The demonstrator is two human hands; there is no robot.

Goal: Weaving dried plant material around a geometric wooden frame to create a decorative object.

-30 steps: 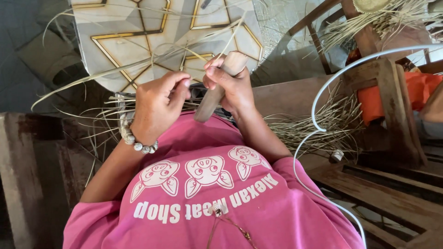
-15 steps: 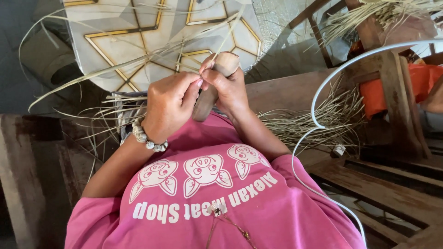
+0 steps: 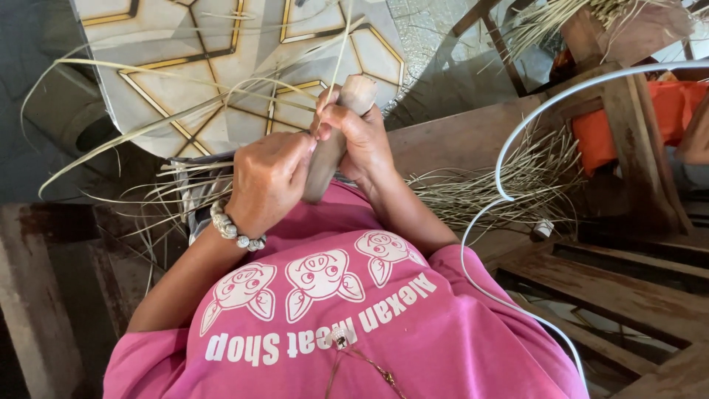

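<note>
At 12 o'clock from the pink shirt (image 3: 332, 325), both hands meet. Right hand (image 3: 362, 137) curled around a wooden tool (image 3: 336, 140), held near upright, likely as a brace. Left hand (image 3: 269, 177), fingers pressed together, pinches a pale straw strip (image 3: 341, 52) against it. Loose straw pile (image 3: 487, 185) at 3 o'clock, within reach.

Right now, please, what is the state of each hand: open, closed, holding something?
Left hand: closed, fingertips pinching a thin pale straw strand against the tool.
Right hand: closed around a wooden cylindrical tool.
</note>
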